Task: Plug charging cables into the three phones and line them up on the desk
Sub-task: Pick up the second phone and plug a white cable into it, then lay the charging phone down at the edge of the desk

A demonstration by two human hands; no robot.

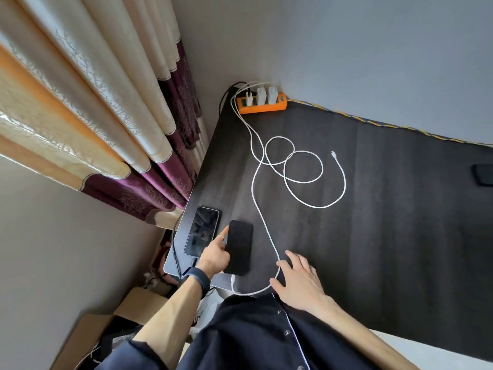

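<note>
phone (238, 247) at desk (373, 236) front edge; left hand (214, 256) grips it

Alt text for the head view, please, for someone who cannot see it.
A person's left hand grips a black phone on a dark desk, a white cable at its near end; the right hand lies flat beside that cable. Another phone lies left, and a second cable lies loose.

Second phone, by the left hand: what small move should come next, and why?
Probably set the second phone down flat, square with the first phone. The left hand holds its left edge, it sits lower and at a different angle from the first, and a white cable already reaches its bottom end, so lining it up seems all that is left.
</note>
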